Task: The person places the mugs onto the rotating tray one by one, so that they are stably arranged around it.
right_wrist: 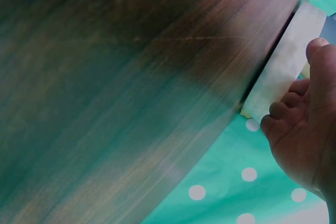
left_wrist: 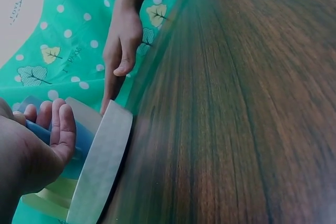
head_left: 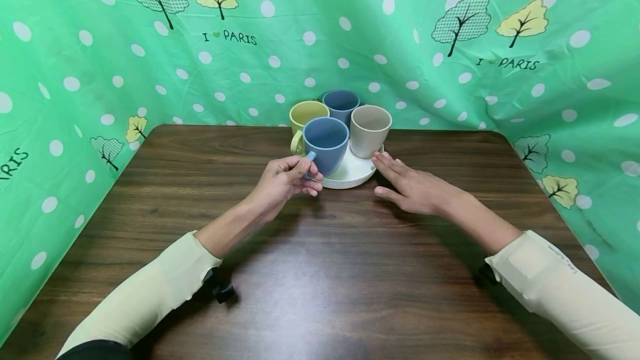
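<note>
Near the back of the table, a round white tray (head_left: 345,181) carries several mugs. My left hand (head_left: 287,182) pinches the handle of the front blue mug (head_left: 327,151), which stands upright at the tray's front left; whether its base touches the tray is hard to tell. Behind it are a yellow-green mug (head_left: 306,113) and another blue mug (head_left: 341,105). To the right sits a beige mug (head_left: 370,132). With fingers straight, my right hand (head_left: 412,185) touches the tray's right rim, its fingertips close to the beige mug's base.
The dark wooden table (head_left: 350,293) stretches from the tray toward me. A green dotted curtain (head_left: 280,43) hangs along its back and sides, close behind the mugs.
</note>
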The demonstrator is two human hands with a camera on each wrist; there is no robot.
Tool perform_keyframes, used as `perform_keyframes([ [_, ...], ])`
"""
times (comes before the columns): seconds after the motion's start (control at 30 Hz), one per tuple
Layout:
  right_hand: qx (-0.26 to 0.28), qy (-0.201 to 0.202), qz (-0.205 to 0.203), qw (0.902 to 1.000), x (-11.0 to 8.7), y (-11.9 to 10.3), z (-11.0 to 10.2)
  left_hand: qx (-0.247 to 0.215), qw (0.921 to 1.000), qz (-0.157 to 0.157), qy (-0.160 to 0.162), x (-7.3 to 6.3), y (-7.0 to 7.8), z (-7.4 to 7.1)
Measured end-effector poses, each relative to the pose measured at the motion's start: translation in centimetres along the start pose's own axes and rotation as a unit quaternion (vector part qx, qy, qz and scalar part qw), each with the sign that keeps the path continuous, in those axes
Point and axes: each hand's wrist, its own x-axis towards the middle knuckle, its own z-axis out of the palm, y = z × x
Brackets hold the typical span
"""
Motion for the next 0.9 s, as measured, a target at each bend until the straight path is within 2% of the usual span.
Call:
perform_keyframes([
  [0.67,-0.003,0.002,0.0,1.0,-0.1,-0.1,0.0,-0.015,0.9998,-0.01,0.007,1.8,-0.7,1.1],
  [0.9,-0.004,0.004,-0.002,1.0,-0.1,-0.1,-0.1,-0.024,0.9996,-0.013,-0.002,2.3,-1.1,1.4],
])
